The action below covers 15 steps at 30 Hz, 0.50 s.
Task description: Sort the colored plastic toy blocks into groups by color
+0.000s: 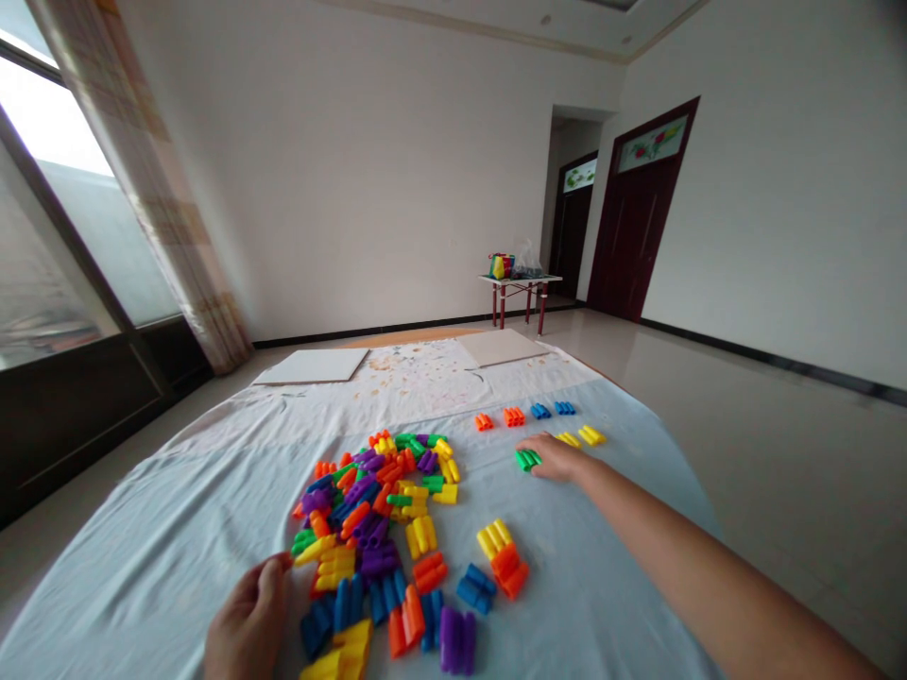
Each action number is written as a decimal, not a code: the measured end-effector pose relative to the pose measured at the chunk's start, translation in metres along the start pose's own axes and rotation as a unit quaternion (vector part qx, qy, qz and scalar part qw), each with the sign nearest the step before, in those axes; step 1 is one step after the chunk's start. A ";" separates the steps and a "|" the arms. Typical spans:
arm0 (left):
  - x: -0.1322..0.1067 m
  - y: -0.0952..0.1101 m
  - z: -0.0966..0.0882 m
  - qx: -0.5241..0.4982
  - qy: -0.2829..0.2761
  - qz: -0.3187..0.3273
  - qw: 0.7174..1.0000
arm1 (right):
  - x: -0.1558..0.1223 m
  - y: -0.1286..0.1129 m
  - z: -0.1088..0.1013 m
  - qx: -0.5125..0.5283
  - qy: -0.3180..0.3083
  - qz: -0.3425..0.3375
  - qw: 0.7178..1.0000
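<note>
Multicoloured plastic tube blocks (368, 501) lie heaped, apparently clipped together.

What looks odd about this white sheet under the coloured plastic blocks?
The far end of the white sheet is blotched with orange-brown stains, while the part beneath the coloured plastic blocks looks much cleaner. The marks look like old spills or residue.
</note>
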<state>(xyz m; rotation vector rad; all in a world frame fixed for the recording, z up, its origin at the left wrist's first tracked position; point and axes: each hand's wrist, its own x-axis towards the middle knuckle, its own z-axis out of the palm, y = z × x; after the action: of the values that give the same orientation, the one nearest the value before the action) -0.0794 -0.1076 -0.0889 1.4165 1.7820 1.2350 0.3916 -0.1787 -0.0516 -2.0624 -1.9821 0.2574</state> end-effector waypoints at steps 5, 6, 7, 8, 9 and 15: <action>-0.002 0.003 0.001 0.004 0.002 0.004 1.000 | -0.004 -0.016 -0.007 0.017 0.046 -0.011 0.999; -0.003 0.005 0.001 0.009 -0.002 0.000 1.000 | -0.005 -0.024 -0.007 0.031 0.064 -0.023 0.997; -0.004 0.008 0.001 0.013 -0.006 -0.004 1.000 | -0.006 -0.035 -0.006 0.050 0.081 -0.040 0.995; -0.006 0.011 0.000 0.017 -0.009 -0.007 1.000 | -0.006 -0.047 -0.004 0.073 0.094 -0.062 0.991; -0.008 0.014 0.000 0.020 -0.011 -0.010 1.000 | -0.007 -0.060 -0.001 0.096 0.100 -0.088 0.986; -0.011 0.018 -0.001 0.015 -0.006 -0.011 1.000 | -0.001 -0.141 0.029 0.150 0.059 -0.199 0.967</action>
<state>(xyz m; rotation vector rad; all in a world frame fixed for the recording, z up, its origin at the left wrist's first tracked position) -0.0688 -0.1184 -0.0733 1.4138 1.8112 1.1897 0.2482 -0.1741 -0.0351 -1.4286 -2.0789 0.3184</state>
